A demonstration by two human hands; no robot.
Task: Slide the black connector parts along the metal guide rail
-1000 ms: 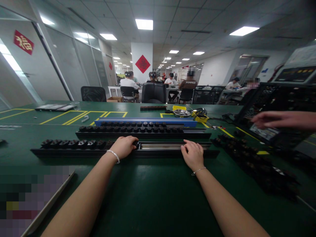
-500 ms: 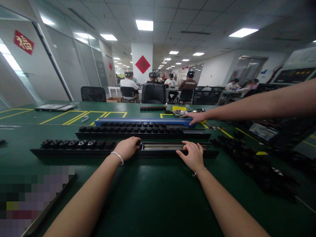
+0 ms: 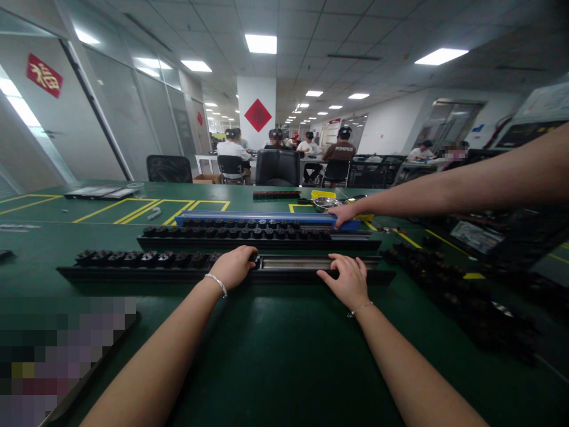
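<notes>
A long black rail (image 3: 146, 275) lies crosswise in front of me, its left part filled with a row of black socket-like modules (image 3: 116, 258). My left hand (image 3: 235, 265) is closed over the right end of that row, its fingertips on a black module and hiding most of it. Right of these fingers, the rail's metal channel (image 3: 293, 264) is bare. My right hand (image 3: 349, 277) rests on the rail's right part with thumb and fingers apart, holding nothing. Behind lies a second black rail (image 3: 213, 243) carrying more modules.
A co-worker's hand (image 3: 343, 214) grips a blue rail (image 3: 208, 216) behind the black ones. Loose black modules (image 3: 462, 296) are heaped at right. A metal bowl (image 3: 326, 204) and yellow tray (image 3: 323, 194) stand farther back. A pixelated object (image 3: 66, 356) lies at lower left.
My left hand has slid slightly right along the rail, and the bare channel's left end has shifted with it. The blue rail has moved a little right; the co-worker's hand has closed on it.
</notes>
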